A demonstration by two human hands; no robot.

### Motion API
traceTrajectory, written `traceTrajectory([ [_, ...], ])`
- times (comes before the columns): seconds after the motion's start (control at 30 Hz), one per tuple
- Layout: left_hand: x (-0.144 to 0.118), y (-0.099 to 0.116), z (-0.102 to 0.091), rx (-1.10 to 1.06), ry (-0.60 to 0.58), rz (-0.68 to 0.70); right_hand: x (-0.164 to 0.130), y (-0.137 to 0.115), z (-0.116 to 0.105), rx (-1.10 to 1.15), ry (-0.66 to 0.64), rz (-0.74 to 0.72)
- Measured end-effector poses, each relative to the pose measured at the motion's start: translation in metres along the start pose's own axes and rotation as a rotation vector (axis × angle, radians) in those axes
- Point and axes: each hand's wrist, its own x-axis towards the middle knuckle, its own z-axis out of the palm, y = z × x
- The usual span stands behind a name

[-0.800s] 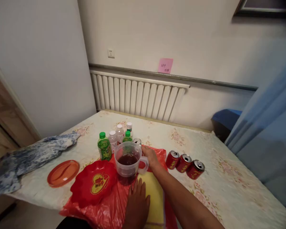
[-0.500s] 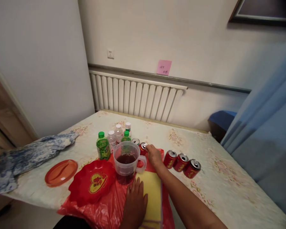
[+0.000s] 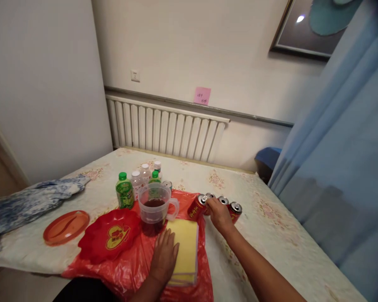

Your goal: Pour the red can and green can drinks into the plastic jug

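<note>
My right hand (image 3: 220, 215) grips a red drink can (image 3: 195, 209) near its top, and the can is slightly tilted. Close behind and right of that hand stand three more red cans (image 3: 234, 213), partly hidden by it. Fingers stretched out, my left hand (image 3: 164, 256) lies flat at the left edge of a yellow pad of paper (image 3: 185, 245). Just beyond its fingertips is a clear plastic measuring jug (image 3: 153, 216) with dark liquid inside, its handle to the right. Left of the jug lies a red scalloped plate (image 3: 94, 237) with a yellow heart print.
A red plastic bag (image 3: 119, 277) is spread under the jug and paper. Several green- and white-capped bottles (image 3: 125, 193) and a can (image 3: 167, 184) stand behind the jug. Leftward are an orange lid (image 3: 58, 228) and blue-white cloth (image 3: 40, 197). A blue curtain (image 3: 330, 138) hangs at right.
My right hand has carried the red can from beside the jug rightward, toward the other red cans. My left hand stays flat on the paper. The view has shifted to the right.
</note>
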Motion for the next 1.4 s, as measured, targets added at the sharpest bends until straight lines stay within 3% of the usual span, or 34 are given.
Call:
traceTrajectory([
  [0.17, 0.002, 0.023, -0.028, -0.118, -0.053, -0.022, -0.029, -0.014, -0.027, 0.09, -0.05, -0.128],
  [0.3, 0.005, 0.05, -0.081, -0.613, -0.227, -0.158, -0.045, -0.042, -0.043, 0.197, -0.094, -0.238],
  [0.4, 0.007, 0.062, -0.121, -0.931, -0.314, -0.101, -0.051, -0.066, -0.05, 0.288, -0.145, -0.314],
  [0.53, 0.001, 0.063, -0.147, -1.119, -0.428, -0.173, -0.055, -0.094, -0.054, 0.375, -0.228, -0.364],
  [0.7, -0.02, 0.049, -0.146, -1.142, -0.408, -0.27, -0.049, -0.11, -0.042, 0.569, -0.28, -0.279],
  [0.9, -0.045, 0.022, -0.14, -1.037, -0.249, -0.414, -0.009, -0.095, 0.009, 0.808, 0.014, 0.255],
  [0.97, -0.052, 0.012, -0.137, -1.011, -0.227, -0.459, 0.009, -0.092, 0.027, 0.859, 0.061, 0.343],
  [1.17, -0.072, -0.013, -0.127, -1.01, -0.21, -0.509, 0.042, -0.105, 0.07, 0.98, -0.044, 0.339],
  [1.3, -0.078, -0.02, -0.13, -0.928, -0.165, -0.556, 0.047, -0.113, 0.087, 1.073, -0.136, 0.381],
  [1.4, -0.079, -0.021, -0.136, -0.919, -0.17, -0.579, 0.047, -0.114, 0.095, 1.118, -0.114, 0.441],
])
